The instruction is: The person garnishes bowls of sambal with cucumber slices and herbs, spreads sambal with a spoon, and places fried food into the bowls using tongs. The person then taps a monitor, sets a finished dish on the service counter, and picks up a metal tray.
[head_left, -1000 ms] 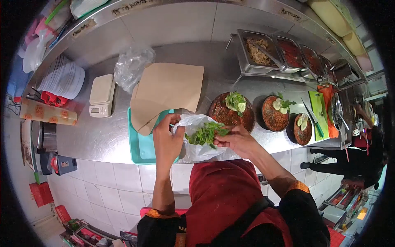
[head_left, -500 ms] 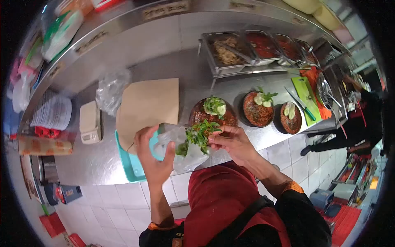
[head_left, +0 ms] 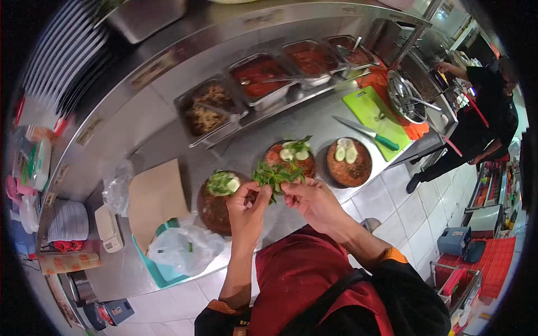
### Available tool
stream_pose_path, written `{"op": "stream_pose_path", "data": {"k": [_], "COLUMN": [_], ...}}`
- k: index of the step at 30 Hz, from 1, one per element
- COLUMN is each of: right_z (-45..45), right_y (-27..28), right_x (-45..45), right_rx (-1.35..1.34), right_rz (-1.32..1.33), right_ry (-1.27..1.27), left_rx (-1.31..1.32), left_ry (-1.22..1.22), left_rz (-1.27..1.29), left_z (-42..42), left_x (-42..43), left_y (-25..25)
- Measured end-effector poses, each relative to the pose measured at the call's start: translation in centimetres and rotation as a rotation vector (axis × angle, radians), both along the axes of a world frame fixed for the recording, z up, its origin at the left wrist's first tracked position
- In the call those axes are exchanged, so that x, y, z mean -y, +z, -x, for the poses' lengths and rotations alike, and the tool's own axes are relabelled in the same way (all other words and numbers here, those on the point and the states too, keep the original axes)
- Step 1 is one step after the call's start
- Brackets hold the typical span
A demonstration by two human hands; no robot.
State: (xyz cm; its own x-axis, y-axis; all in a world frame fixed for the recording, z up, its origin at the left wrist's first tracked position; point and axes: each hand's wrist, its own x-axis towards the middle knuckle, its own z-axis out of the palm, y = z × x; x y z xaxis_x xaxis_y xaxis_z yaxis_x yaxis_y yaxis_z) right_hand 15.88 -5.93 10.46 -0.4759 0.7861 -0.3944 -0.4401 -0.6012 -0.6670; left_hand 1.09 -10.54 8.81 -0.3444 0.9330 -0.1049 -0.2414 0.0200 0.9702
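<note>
Both my hands pinch a bunch of leafy green herbs (head_left: 270, 173), held up over the counter. My left hand (head_left: 246, 210) grips its left side, and my right hand (head_left: 314, 204) grips the stems on the right. Just beneath lie round brown dishes. The left dish (head_left: 208, 215) carries green vegetable and a pale slice, and my left hand partly covers it. On the middle dish (head_left: 307, 168) are cucumber slices and green leaves. The right dish (head_left: 358, 171) has cucumber slices (head_left: 346, 151) on it.
A clear plastic bag (head_left: 188, 249) lies on a teal tray (head_left: 151, 266) beside brown paper (head_left: 159, 196). A knife (head_left: 364, 131) rests partly on a green cutting board (head_left: 386, 120). Metal food pans (head_left: 260, 75) line the back. Another person (head_left: 482, 129) stands at the far right.
My view has shifted right along the counter. The herbs have moved from above the left dish to near the middle dish. My left hand, earlier open, has closed on them.
</note>
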Motion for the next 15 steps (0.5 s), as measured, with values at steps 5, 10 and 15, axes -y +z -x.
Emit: {"op": "stream_pose_path", "data": {"k": [5, 10, 15], "right_z": [-6.5, -10.7, -12.6], "right_y": [0.6, 0.2, -1.0], "right_x": [-4.3, -6.2, -6.2], "right_rx": [-0.047, 0.133, 0.088], "right_rz": [0.060, -0.046, -0.043], "right_ry": [-0.058, -0.015, -0.045], "left_rx": [0.109, 0.133, 0.202], "left_ry": [0.074, 0.092, -0.054], "left_rz": [-0.001, -0.020, 0.059], "left_z": [-8.0, -12.1, -14.3], "left_x": [-4.3, -6.2, -6.5], "left_y": [-1.2, -1.5, -1.3]}}
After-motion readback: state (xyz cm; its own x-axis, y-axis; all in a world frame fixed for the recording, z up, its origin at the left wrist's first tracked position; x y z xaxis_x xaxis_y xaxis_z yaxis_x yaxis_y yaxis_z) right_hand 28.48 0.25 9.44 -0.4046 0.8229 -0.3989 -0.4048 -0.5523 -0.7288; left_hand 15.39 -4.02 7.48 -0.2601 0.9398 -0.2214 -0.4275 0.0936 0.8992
